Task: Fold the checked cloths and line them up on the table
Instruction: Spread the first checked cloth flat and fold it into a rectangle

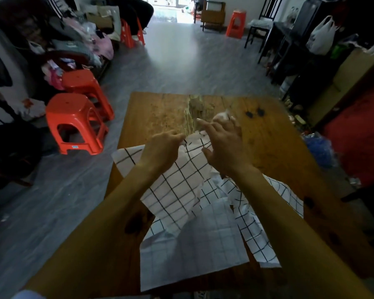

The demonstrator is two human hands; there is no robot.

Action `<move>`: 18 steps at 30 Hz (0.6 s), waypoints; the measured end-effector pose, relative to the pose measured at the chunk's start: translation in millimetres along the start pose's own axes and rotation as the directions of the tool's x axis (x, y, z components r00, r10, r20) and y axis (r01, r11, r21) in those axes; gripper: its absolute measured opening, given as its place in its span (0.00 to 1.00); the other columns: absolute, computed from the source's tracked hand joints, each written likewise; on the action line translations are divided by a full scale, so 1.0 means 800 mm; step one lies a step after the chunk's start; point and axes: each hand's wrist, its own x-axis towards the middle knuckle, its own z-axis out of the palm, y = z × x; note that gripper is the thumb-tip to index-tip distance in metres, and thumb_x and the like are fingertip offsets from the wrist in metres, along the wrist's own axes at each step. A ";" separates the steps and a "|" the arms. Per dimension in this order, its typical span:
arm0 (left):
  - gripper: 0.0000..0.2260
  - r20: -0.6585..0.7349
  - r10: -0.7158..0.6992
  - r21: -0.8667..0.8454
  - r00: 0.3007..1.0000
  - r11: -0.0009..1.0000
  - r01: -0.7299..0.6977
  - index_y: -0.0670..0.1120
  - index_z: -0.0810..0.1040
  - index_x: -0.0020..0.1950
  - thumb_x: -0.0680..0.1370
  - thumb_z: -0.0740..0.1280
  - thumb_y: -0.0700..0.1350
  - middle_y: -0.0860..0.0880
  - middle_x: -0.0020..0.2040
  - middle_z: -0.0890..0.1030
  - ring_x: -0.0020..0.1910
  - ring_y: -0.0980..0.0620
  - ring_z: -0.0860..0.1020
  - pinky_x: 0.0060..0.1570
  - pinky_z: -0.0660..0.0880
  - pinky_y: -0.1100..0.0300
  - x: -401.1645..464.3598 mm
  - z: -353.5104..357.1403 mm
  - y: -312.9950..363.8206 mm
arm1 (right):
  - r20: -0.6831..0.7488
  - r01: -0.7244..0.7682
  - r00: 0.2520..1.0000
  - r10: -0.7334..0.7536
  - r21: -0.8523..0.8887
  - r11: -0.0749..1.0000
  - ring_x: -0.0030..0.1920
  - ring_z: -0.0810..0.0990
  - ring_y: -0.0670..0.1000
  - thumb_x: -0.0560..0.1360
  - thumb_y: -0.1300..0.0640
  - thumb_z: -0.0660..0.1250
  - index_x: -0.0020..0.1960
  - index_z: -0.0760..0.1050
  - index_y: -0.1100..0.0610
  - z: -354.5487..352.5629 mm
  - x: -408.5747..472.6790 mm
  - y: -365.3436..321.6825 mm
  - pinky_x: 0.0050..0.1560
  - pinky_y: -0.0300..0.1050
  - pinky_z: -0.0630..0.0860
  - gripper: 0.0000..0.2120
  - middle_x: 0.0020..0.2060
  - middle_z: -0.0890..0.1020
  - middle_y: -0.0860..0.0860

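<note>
Several white checked cloths lie in a loose, crumpled heap on the near half of the wooden table (pixel 272 139). The top checked cloth (pixel 177 186) is lifted at its far edge. My left hand (pixel 160 149) pinches that edge between thumb and fingertips. My right hand (pixel 222 143) is just to the right, index finger and thumb stretched out, with a bunch of the same cloth sticking up behind its other fingers. A faintly lined cloth (pixel 192 247) lies flat nearest me, and another checked cloth (pixel 259 225) trails to the right under my right forearm.
The table's far half has a rough, worn patch (pixel 194 111) and dark knots. Two red plastic stools (pixel 76 124) stand on the floor to the left. A blue bag (pixel 317 147) and dark furniture (pixel 289 50) are to the right.
</note>
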 end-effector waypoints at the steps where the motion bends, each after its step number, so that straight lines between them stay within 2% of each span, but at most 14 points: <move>1: 0.11 -0.002 0.014 0.028 1.000 1.000 -0.014 0.45 0.78 0.59 0.78 0.63 0.37 0.45 0.45 0.80 0.40 0.46 0.79 0.38 0.72 0.57 0.004 -0.004 0.002 | 0.022 -0.023 0.999 0.024 -0.012 1.000 0.66 0.70 0.56 0.71 0.55 0.70 0.67 0.71 0.51 0.002 0.004 0.007 0.72 0.59 0.54 0.25 0.58 0.80 0.51; 3: 0.11 0.012 0.016 0.037 1.000 0.999 -0.017 0.45 0.78 0.59 0.78 0.64 0.37 0.46 0.45 0.80 0.41 0.46 0.79 0.39 0.73 0.57 0.009 -0.010 0.006 | 0.005 -0.027 1.000 0.027 -0.037 0.999 0.63 0.71 0.57 0.75 0.55 0.66 0.57 0.78 0.51 0.005 0.012 0.022 0.69 0.56 0.55 0.12 0.54 0.81 0.51; 4: 0.10 0.034 0.000 0.023 0.999 1.000 0.000 0.45 0.78 0.58 0.78 0.65 0.38 0.46 0.46 0.80 0.42 0.47 0.79 0.39 0.72 0.58 0.010 -0.010 0.006 | -0.001 -0.031 1.000 0.031 -0.044 0.999 0.62 0.72 0.57 0.76 0.55 0.64 0.54 0.81 0.51 0.007 0.016 0.031 0.66 0.55 0.56 0.09 0.52 0.81 0.51; 6: 0.08 0.123 -0.077 0.019 0.989 0.997 0.075 0.44 0.78 0.56 0.78 0.66 0.42 0.47 0.47 0.79 0.44 0.48 0.78 0.40 0.71 0.58 0.013 -0.007 -0.001 | -0.006 -0.051 0.999 0.050 -0.038 0.998 0.62 0.72 0.58 0.76 0.56 0.64 0.49 0.82 0.52 0.009 0.025 0.048 0.65 0.56 0.57 0.08 0.51 0.81 0.52; 9: 0.05 0.250 -0.232 0.093 0.940 0.972 0.215 0.43 0.80 0.49 0.77 0.66 0.43 0.47 0.46 0.78 0.45 0.48 0.77 0.42 0.73 0.55 0.022 -0.001 -0.019 | -0.030 -0.066 0.997 0.064 -0.042 0.997 0.65 0.71 0.59 0.75 0.56 0.66 0.43 0.82 0.53 0.013 0.041 0.076 0.69 0.59 0.51 0.06 0.50 0.83 0.51; 11: 0.05 0.206 -0.287 0.102 0.935 0.957 0.271 0.42 0.79 0.42 0.76 0.66 0.40 0.46 0.44 0.76 0.45 0.44 0.78 0.39 0.70 0.55 0.039 -0.004 -0.025 | 0.021 -0.053 0.998 0.053 -0.025 0.998 0.67 0.71 0.59 0.75 0.55 0.66 0.40 0.81 0.54 0.014 0.054 0.095 0.70 0.62 0.51 0.07 0.48 0.84 0.51; 13: 0.04 0.113 -0.291 0.112 0.950 0.954 0.279 0.42 0.77 0.42 0.76 0.65 0.37 0.44 0.44 0.77 0.46 0.42 0.78 0.41 0.73 0.52 0.066 -0.011 -0.023 | 0.042 -0.036 0.998 0.036 0.000 0.999 0.65 0.73 0.59 0.76 0.55 0.65 0.41 0.79 0.56 0.012 0.069 0.111 0.68 0.67 0.59 0.08 0.46 0.85 0.54; 15: 0.03 0.002 -0.263 0.111 0.965 0.959 0.261 0.43 0.77 0.45 0.76 0.64 0.37 0.43 0.44 0.77 0.43 0.42 0.78 0.40 0.76 0.49 0.092 -0.022 -0.020 | -0.044 -0.026 0.999 0.027 0.013 1.000 0.58 0.78 0.58 0.76 0.56 0.65 0.43 0.78 0.57 0.007 0.084 0.122 0.67 0.66 0.61 0.06 0.43 0.84 0.54; 18: 0.04 -0.171 -0.204 0.121 0.964 0.967 0.226 0.42 0.78 0.48 0.77 0.64 0.37 0.42 0.43 0.79 0.39 0.43 0.77 0.37 0.76 0.51 0.110 -0.036 -0.018 | -0.270 -0.037 0.962 0.047 0.042 0.998 0.51 0.80 0.56 0.77 0.54 0.65 0.44 0.78 0.55 -0.001 0.096 0.134 0.71 0.60 0.52 0.05 0.41 0.84 0.52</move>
